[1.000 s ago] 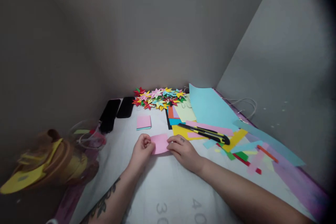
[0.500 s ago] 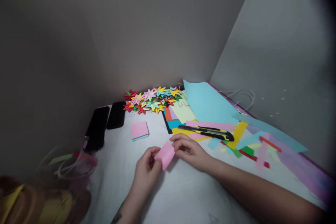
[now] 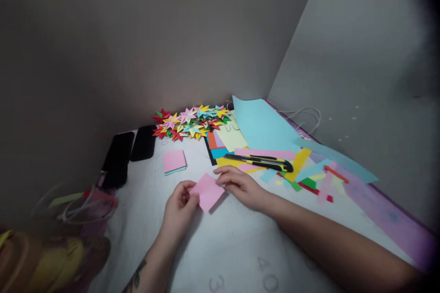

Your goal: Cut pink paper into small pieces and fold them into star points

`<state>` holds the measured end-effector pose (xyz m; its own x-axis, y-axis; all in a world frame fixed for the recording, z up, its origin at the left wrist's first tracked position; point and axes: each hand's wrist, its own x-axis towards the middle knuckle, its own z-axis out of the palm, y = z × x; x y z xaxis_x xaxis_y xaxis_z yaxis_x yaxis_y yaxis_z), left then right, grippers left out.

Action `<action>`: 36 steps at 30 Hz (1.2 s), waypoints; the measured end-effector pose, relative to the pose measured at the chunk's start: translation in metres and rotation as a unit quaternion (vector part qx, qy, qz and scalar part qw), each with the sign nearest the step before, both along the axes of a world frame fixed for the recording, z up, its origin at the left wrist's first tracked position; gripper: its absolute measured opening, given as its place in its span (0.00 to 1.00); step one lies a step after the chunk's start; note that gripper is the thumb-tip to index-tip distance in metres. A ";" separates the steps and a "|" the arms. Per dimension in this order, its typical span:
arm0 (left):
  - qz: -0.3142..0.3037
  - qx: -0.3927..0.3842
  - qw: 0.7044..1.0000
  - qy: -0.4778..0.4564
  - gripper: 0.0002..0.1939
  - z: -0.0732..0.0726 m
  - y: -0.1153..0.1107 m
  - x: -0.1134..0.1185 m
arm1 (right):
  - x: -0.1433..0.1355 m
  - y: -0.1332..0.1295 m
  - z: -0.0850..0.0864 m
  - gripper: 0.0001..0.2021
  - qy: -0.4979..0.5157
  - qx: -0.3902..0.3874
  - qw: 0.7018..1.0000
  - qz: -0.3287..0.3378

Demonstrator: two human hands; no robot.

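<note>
- A plain grey back wall [image 3: 172,32] fills the upper view, dimmest toward the left.
- A lighter grey side wall [image 3: 364,55] stands at right, meeting it in a straight corner [image 3: 295,36]; small pale specks [image 3: 356,107] dot it.
- The white-covered table [image 3: 227,242] sits near both walls, purple edging [image 3: 402,233] along its right side.
- Light is soft and muted.

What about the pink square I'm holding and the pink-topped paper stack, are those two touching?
Apart. The head view shows it: a strip of white tabletop is visible between the pink square and the pink-topped stack.
</note>
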<state>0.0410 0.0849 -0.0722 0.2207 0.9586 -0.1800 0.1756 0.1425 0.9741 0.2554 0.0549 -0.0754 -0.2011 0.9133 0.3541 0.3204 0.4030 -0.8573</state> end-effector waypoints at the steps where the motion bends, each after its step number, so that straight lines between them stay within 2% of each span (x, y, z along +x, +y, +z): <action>1: 0.003 0.002 1.000 -0.005 0.13 0.000 0.000 0.001 | 0.001 -0.001 0.000 0.14 -0.015 0.015 1.000 0.011; 4: -0.003 0.008 1.000 -0.022 0.14 0.003 -0.004 0.004 | 0.001 -0.001 -0.002 0.12 -0.014 0.031 0.999 0.029; 9: -0.021 0.021 0.999 -0.016 0.13 0.010 -0.012 0.006 | -0.007 0.000 -0.005 0.02 0.079 -0.021 0.996 -0.018; 14: -0.048 0.075 0.996 0.011 0.10 0.002 -0.016 -0.001 | -0.014 -0.003 -0.003 0.08 0.195 -0.126 0.973 -0.005; 17: -0.059 0.104 0.993 0.012 0.12 -0.004 -0.016 -0.005 | -0.016 -0.003 -0.004 0.13 0.230 -0.164 0.959 0.009; 20: -0.046 0.128 0.991 -0.006 0.14 -0.003 -0.017 -0.006 | -0.016 -0.001 -0.007 0.14 0.225 -0.164 0.960 -0.005; 23: -0.071 0.137 0.988 -0.003 0.13 0.000 -0.019 -0.005 | -0.018 -0.001 -0.010 0.14 0.199 -0.154 0.968 -0.023; 26: -0.090 0.178 0.979 0.035 0.16 0.003 -0.023 -0.003 | -0.021 -0.003 -0.009 0.13 0.178 -0.145 0.973 -0.030; 29: -0.072 0.227 0.968 0.075 0.15 0.007 -0.027 0.001 | -0.024 -0.005 -0.008 0.12 0.166 -0.141 0.976 -0.032; 32: -0.064 0.232 0.967 0.088 0.09 0.010 -0.027 0.002 | -0.025 -0.006 -0.008 0.13 0.163 -0.141 0.976 -0.028; 36: -0.046 0.220 0.969 0.104 0.11 0.010 -0.025 0.000 | -0.024 -0.005 -0.009 0.13 0.169 -0.144 0.975 -0.010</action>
